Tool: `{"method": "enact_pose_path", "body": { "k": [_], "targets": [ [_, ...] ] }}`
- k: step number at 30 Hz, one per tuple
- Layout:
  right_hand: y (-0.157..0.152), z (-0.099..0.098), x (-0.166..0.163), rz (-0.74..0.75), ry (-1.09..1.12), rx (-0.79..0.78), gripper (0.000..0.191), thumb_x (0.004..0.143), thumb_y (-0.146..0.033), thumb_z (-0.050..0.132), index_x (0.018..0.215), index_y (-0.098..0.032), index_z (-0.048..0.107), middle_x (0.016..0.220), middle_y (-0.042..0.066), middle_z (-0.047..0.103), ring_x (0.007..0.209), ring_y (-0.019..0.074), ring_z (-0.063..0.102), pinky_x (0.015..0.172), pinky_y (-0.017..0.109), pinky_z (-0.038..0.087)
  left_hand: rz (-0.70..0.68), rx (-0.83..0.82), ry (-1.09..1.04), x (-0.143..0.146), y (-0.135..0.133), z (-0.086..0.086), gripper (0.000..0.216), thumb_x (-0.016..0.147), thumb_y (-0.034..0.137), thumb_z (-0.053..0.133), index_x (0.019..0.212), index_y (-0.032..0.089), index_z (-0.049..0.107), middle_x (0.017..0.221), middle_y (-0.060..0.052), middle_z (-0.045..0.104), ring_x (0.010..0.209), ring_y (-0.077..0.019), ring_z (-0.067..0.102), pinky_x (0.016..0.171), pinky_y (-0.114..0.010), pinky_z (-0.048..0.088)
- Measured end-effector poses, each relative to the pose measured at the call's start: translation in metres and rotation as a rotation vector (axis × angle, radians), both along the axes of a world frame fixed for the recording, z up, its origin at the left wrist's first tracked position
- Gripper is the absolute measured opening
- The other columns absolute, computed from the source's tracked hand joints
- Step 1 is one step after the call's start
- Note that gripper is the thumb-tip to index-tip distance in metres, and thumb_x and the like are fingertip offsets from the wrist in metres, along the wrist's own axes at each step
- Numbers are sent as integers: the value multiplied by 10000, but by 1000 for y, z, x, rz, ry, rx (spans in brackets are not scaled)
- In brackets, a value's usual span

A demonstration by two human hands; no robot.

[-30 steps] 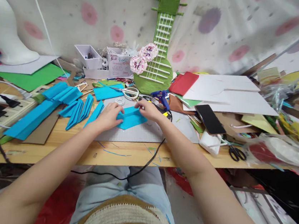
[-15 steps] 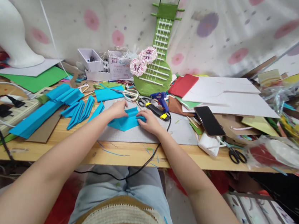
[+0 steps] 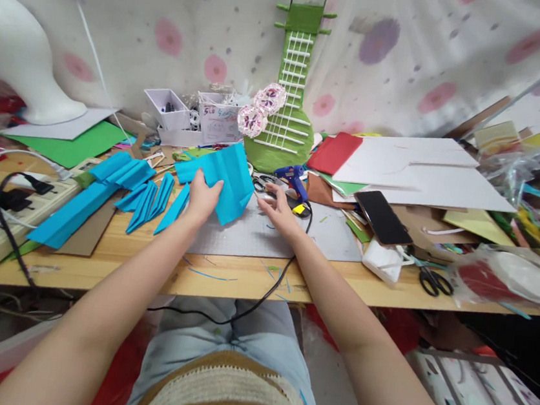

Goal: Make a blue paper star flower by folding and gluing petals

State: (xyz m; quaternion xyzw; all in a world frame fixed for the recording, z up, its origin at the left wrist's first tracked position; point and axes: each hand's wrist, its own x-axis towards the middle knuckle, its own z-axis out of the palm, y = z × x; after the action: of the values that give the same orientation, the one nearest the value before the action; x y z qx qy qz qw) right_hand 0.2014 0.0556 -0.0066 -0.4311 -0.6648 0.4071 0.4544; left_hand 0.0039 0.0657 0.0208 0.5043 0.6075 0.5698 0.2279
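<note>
A creased sheet of blue paper (image 3: 233,179) is held up over the grey cutting mat (image 3: 226,244). My left hand (image 3: 203,197) pinches it at its left lower side, thumb in front. Just right of the sheet, my right hand (image 3: 279,213) is open with fingers apart, its fingertips close to the paper's right edge. Behind that hand lie a blue glue gun (image 3: 292,179) and a partly covered yellow-and-black cutter (image 3: 300,210). Folded blue paper strips (image 3: 145,204) lie to the left of my left hand.
A green paper-covered instrument model (image 3: 283,126) stands at the back. To the right are a phone (image 3: 383,218), a white charger (image 3: 382,259) and black scissors (image 3: 435,282). A power strip (image 3: 50,203) sits at left. A black cable (image 3: 274,284) hangs over the front edge.
The blue sheet has been lifted off the mat and turned more upright in my left hand. My right hand has let go of it and moved slightly right, fingers spreading.
</note>
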Motion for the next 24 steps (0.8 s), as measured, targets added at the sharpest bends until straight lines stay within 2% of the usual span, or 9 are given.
{"method": "enact_pose_path", "body": {
  "k": [3,6,10,13,15,18,19,21,24],
  "targets": [
    [2,-3,-4,142,147,-180,684,727,-401,630,1303,-314,274,1368,109,306,876,144,605,781,362,528,65,72,-299,11,-8,-20,383,696,167,582,1068,185,494,1052,-72,632,996,-180,597,930,-358,452],
    [8,-8,-9,128,144,-215,759,674,-272,660,1309,-302,244,1264,93,402,755,100,601,770,344,524,32,32,-400,17,-15,-36,419,696,132,556,1100,190,462,1002,-54,633,980,-168,598,927,-362,455],
    [20,-14,-12,-10,11,-203,698,639,-150,611,1247,-265,291,1055,42,509,624,70,548,675,295,514,78,-32,-227,5,-27,-38,521,647,97,574,1138,181,421,1072,-88,574,1047,-206,555,960,-414,424],
    [26,-12,-13,-11,-95,-178,628,623,-123,597,1176,-257,330,1011,20,522,594,62,523,598,251,490,162,158,123,-8,-40,-25,592,628,70,571,1182,177,392,1237,-128,448,1201,-232,434,1050,-418,329],
    [26,-10,-14,-11,-175,-162,561,621,-111,586,1120,-241,365,996,14,522,580,57,511,575,242,477,33,251,399,-9,-48,-17,509,649,74,553,1134,181,439,1213,-114,462,1227,-242,398,1065,-426,303],
    [24,-5,-15,-17,-294,-119,419,623,-98,574,1005,-202,438,970,16,521,627,74,522,603,255,480,-413,196,749,0,-56,-13,358,691,115,530,1038,199,513,1112,-79,534,1126,-228,475,999,-392,376],
    [23,-3,-15,-6,-334,-91,364,627,-98,576,961,-190,465,955,18,525,662,86,531,629,262,484,-514,159,818,5,-57,-14,340,700,143,536,1035,199,525,1122,-81,536,1115,-231,481,979,-381,391],
    [20,0,-11,48,-422,-27,255,639,-95,574,878,-169,522,920,23,539,733,111,542,692,278,485,-606,93,886,12,-58,-19,333,721,202,546,1054,199,533,1140,-88,536,1105,-237,484,952,-373,406],
    [17,5,-2,157,-535,31,232,653,-33,508,829,-142,612,892,42,568,787,128,550,769,290,474,-601,36,896,15,-58,-26,368,738,293,570,1094,206,531,1146,-90,545,1096,-247,488,940,-381,400]
  ]
}}
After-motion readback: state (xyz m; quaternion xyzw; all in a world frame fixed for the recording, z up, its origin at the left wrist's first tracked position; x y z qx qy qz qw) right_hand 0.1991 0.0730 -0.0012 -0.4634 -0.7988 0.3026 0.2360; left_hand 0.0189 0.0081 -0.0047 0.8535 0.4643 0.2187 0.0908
